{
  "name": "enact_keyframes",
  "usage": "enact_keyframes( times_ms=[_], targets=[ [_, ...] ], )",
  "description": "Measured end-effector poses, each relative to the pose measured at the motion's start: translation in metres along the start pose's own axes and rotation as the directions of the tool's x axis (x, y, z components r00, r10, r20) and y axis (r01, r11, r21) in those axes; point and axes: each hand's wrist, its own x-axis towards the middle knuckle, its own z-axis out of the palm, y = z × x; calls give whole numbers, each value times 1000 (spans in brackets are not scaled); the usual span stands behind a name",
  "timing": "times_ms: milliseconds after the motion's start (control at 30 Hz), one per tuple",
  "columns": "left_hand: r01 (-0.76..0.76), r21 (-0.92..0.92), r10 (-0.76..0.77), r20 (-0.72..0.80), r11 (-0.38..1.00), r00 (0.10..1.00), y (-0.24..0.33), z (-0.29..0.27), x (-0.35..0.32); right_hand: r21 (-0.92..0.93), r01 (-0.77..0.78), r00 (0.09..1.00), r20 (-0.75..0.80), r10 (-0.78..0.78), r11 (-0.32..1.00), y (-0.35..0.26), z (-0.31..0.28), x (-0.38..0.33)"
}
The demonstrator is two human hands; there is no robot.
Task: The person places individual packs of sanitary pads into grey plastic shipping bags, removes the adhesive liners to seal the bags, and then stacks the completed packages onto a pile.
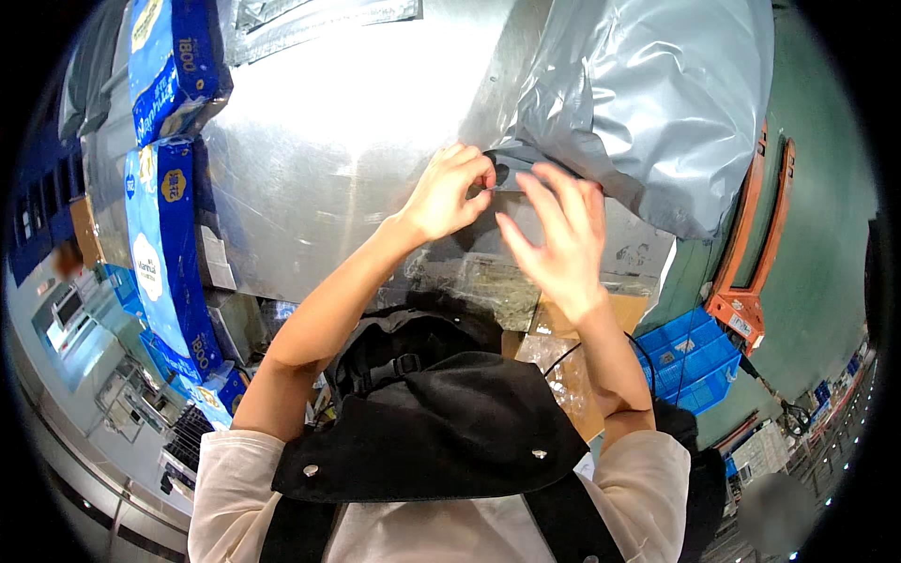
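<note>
A large grey plastic mailing bag lies bulging and creased across the right side of the metal table. My left hand is at the bag's near left corner, its thumb and index finger curled together on the edge there. Just to the right, my right hand hovers with fingers and thumb spread, its fingertips close by the same edge. Whether the right fingertips touch the plastic cannot be made out. The bag's contents are hidden.
Blue tissue packs line the table's left side. Flat grey bags lie at the far edge. Below the near edge is a cardboard box with clear wrap. A blue crate and an orange pallet jack stand on the green floor at right.
</note>
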Motion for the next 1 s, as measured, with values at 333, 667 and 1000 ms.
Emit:
enact_keyframes(
  times_ms=[333, 667, 1000],
  targets=[
    [17, -42, -20, -71, 999, 997, 5, -1, -6, -142, 70, 992, 116, -53, 987, 27, 34, -14],
    [65, -257, -21, 169, 964, 985, 6, -19, 15, -39, 117, 993, 30, -116, 992, 37, 41, -15],
    [111, -315, -6, 317, 942, 948, -7, -29, 22, -18, 70, 997, 14, -70, 997, 35, 42, -15]
  ],
)
